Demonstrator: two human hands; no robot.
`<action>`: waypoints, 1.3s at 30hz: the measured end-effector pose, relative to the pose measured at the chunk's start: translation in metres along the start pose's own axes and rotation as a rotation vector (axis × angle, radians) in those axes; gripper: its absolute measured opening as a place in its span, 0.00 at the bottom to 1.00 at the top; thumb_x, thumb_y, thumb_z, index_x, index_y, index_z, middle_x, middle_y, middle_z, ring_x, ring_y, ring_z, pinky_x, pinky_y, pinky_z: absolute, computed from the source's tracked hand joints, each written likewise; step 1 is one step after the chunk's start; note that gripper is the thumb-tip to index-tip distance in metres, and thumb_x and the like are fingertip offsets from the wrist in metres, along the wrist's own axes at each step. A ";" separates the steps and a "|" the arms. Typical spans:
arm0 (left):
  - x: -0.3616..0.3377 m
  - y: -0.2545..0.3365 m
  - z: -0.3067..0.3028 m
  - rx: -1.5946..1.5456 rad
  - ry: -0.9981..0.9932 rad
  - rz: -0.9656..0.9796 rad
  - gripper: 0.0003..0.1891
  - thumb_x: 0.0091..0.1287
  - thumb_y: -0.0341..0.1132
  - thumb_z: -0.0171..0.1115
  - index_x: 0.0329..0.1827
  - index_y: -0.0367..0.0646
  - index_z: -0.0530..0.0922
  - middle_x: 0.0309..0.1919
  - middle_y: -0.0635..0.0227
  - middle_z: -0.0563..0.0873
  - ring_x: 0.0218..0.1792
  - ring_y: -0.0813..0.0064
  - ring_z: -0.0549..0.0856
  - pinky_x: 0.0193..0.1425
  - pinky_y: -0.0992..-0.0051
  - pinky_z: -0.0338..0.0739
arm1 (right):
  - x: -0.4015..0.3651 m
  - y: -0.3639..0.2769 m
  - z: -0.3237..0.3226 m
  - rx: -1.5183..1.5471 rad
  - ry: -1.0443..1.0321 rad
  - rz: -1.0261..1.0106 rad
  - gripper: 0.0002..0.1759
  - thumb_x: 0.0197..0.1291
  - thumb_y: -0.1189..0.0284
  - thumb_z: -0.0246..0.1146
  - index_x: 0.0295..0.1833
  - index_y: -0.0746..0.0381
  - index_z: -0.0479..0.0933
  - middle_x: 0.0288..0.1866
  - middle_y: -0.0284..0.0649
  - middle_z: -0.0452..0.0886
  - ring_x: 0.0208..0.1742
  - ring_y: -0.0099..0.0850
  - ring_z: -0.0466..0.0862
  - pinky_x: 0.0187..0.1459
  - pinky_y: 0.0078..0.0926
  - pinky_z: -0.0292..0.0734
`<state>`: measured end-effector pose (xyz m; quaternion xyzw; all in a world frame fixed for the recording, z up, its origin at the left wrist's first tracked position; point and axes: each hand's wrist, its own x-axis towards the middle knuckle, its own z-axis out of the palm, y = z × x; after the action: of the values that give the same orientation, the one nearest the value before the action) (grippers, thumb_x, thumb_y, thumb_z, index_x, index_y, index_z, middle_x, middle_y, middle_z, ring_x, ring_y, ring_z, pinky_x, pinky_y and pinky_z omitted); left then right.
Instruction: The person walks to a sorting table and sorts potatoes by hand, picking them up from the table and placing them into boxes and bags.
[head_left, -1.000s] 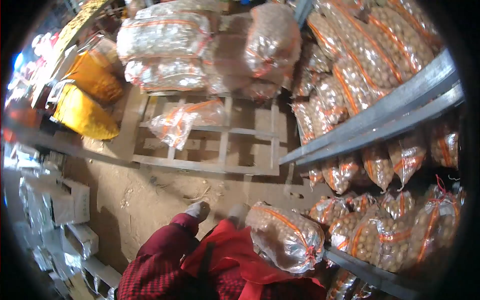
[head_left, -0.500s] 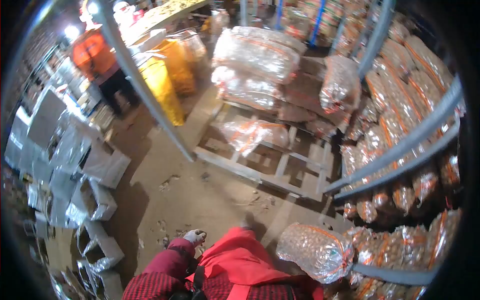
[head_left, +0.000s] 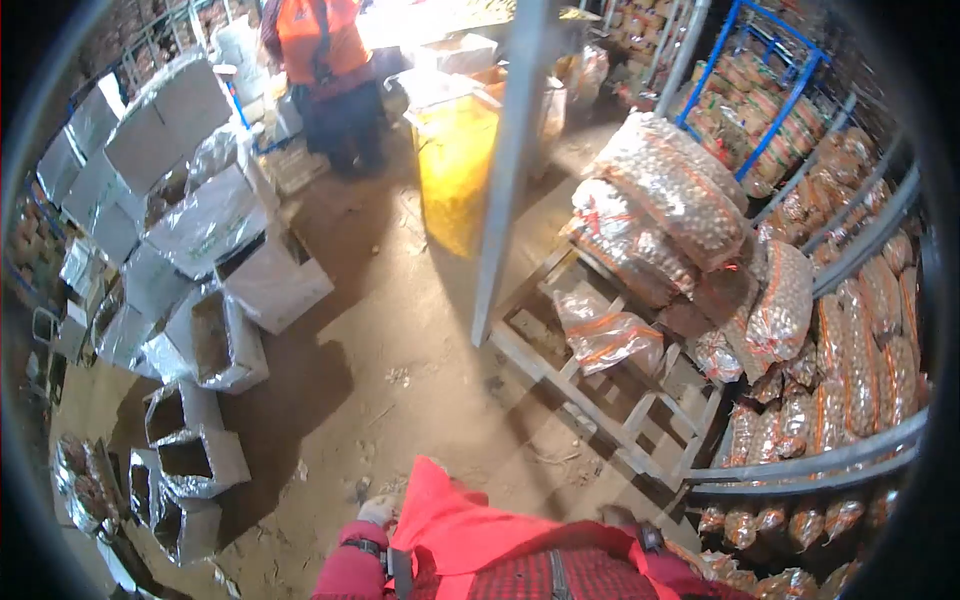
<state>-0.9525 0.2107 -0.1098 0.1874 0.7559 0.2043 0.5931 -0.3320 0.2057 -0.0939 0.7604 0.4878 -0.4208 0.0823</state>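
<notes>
My left hand, in a pale glove, hangs low in front of me beside the red apron. Its fingers are small and blurred over the floor, and nothing shows clearly in them. On the other side, a dark shape that looks like my right hand sticks out past the apron edge, below a dark wristband; its fingers are hidden. Both hands are apart from the bags and boxes. Nearest to the right one is the wooden pallet, bearing clear bags of round produce and a crumpled plastic bag.
Open foil-lined boxes are stacked at the left. A grey metal post stands ahead, beside a yellow bag. A person in an orange vest stands at the back. Filled bags sit behind rails at right.
My view has swung left, so the pallet and post appear further right and more boxes show. My left hand stays low by the apron. The person at the back now appears more upright.
</notes>
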 end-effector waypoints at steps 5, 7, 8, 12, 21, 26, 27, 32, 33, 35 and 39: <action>0.051 0.014 -0.087 0.209 0.059 -0.264 0.18 0.76 0.51 0.59 0.52 0.45 0.82 0.32 0.65 0.87 0.29 0.66 0.89 0.30 0.63 0.81 | 0.028 -0.279 -0.068 0.929 -0.274 0.058 0.18 0.74 0.60 0.58 0.57 0.60 0.83 0.45 0.41 0.88 0.35 0.29 0.84 0.38 0.30 0.79; 0.063 0.037 -0.095 0.266 0.010 -0.154 0.12 0.74 0.45 0.59 0.48 0.49 0.85 0.34 0.66 0.88 0.30 0.67 0.89 0.31 0.65 0.80 | 0.033 -0.338 -0.078 0.948 -0.312 -0.015 0.17 0.73 0.63 0.59 0.57 0.63 0.83 0.43 0.41 0.87 0.33 0.28 0.83 0.34 0.27 0.78; 0.068 0.050 -0.099 0.295 -0.011 -0.097 0.10 0.74 0.41 0.59 0.47 0.50 0.87 0.35 0.66 0.89 0.31 0.68 0.89 0.32 0.66 0.80 | 0.039 -0.365 -0.083 0.881 -0.312 -0.012 0.17 0.74 0.64 0.58 0.58 0.64 0.83 0.43 0.43 0.87 0.33 0.29 0.84 0.34 0.27 0.79; 0.112 0.098 -0.094 -0.026 -0.154 -0.119 0.17 0.77 0.48 0.55 0.56 0.48 0.83 0.42 0.61 0.90 0.34 0.65 0.90 0.35 0.63 0.82 | 0.083 -0.429 -0.095 0.879 -0.402 0.009 0.18 0.76 0.66 0.57 0.61 0.64 0.82 0.46 0.46 0.88 0.35 0.31 0.85 0.36 0.29 0.81; 0.150 0.345 -0.174 0.292 0.302 0.049 0.21 0.69 0.51 0.51 0.33 0.44 0.83 0.28 0.61 0.88 0.31 0.62 0.86 0.38 0.58 0.78 | 0.247 -0.607 -0.158 0.850 -0.522 -0.185 0.17 0.76 0.65 0.60 0.63 0.62 0.79 0.44 0.46 0.86 0.39 0.33 0.86 0.35 0.29 0.81; 0.208 0.409 -0.161 0.220 0.272 0.262 0.22 0.71 0.52 0.54 0.50 0.47 0.88 0.47 0.56 0.91 0.50 0.61 0.88 0.57 0.61 0.80 | 0.278 -0.705 -0.198 0.771 -0.400 -0.502 0.18 0.78 0.60 0.60 0.66 0.55 0.78 0.47 0.40 0.89 0.38 0.30 0.88 0.36 0.29 0.83; 0.217 0.421 -0.160 0.249 0.233 0.296 0.20 0.72 0.49 0.56 0.53 0.46 0.87 0.47 0.58 0.90 0.51 0.62 0.88 0.56 0.63 0.80 | 0.281 -0.716 -0.205 0.788 -0.391 -0.499 0.19 0.78 0.60 0.60 0.67 0.54 0.77 0.47 0.40 0.88 0.38 0.30 0.88 0.36 0.29 0.84; 0.318 0.452 -0.176 0.466 0.035 0.613 0.25 0.71 0.52 0.58 0.60 0.44 0.85 0.53 0.53 0.90 0.55 0.60 0.87 0.61 0.62 0.79 | 0.318 -0.719 -0.215 0.940 -0.262 -0.314 0.20 0.78 0.66 0.60 0.71 0.54 0.74 0.48 0.39 0.86 0.38 0.26 0.84 0.35 0.23 0.80; 0.284 0.511 -0.180 0.321 0.016 0.354 0.25 0.70 0.52 0.60 0.61 0.43 0.85 0.52 0.52 0.90 0.54 0.59 0.88 0.61 0.62 0.79 | 0.309 -0.723 -0.213 1.003 -0.253 -0.361 0.20 0.78 0.68 0.60 0.71 0.57 0.73 0.47 0.38 0.85 0.37 0.26 0.84 0.35 0.20 0.79; 0.340 0.543 -0.194 0.317 -0.083 0.257 0.23 0.73 0.45 0.59 0.63 0.39 0.82 0.53 0.49 0.88 0.56 0.54 0.86 0.63 0.61 0.79 | 0.290 -0.735 -0.219 1.027 -0.190 -0.271 0.21 0.78 0.67 0.58 0.71 0.60 0.72 0.50 0.41 0.84 0.39 0.27 0.83 0.35 0.24 0.79; 0.424 0.636 -0.202 0.385 -0.150 0.258 0.24 0.74 0.43 0.60 0.66 0.38 0.79 0.56 0.47 0.85 0.59 0.50 0.84 0.65 0.59 0.77 | 0.327 -0.712 -0.210 1.669 -0.292 -0.102 0.19 0.75 0.67 0.58 0.67 0.59 0.74 0.48 0.43 0.82 0.34 0.28 0.78 0.30 0.25 0.73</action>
<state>-1.2189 0.9546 -0.0769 0.4068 0.7045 0.1160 0.5699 -0.7365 0.9009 0.0066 0.4871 0.0358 -0.7399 -0.4626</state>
